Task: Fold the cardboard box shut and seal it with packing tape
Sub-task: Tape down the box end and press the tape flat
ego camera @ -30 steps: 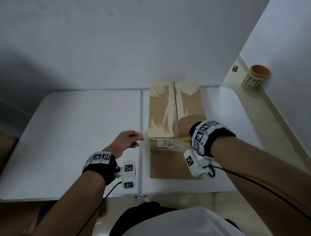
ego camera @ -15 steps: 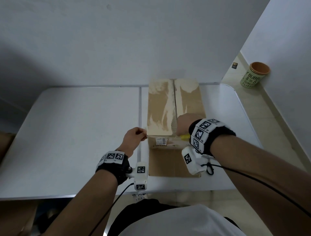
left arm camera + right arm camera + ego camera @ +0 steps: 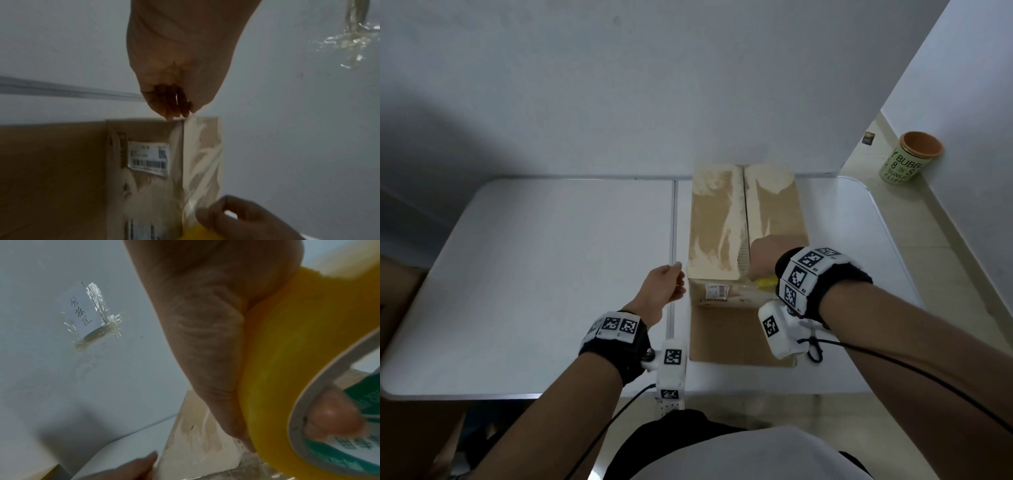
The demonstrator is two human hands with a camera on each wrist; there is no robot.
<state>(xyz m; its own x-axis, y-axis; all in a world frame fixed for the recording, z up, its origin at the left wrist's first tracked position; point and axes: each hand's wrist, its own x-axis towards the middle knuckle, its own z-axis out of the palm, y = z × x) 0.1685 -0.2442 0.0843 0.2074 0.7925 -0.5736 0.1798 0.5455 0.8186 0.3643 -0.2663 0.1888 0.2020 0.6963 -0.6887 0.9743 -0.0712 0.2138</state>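
Right hand [image 3: 765,255] grips tape roll [image 3: 292,369] at box [image 3: 748,219] seam; left hand [image 3: 662,287] seemingly pinches the tape end — keep it taut, centred.

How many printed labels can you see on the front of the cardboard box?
2. One barcode label sits on the box's near end face toward its top edge; a second label lies farther along that face, partly cut off. Others may be hidden.
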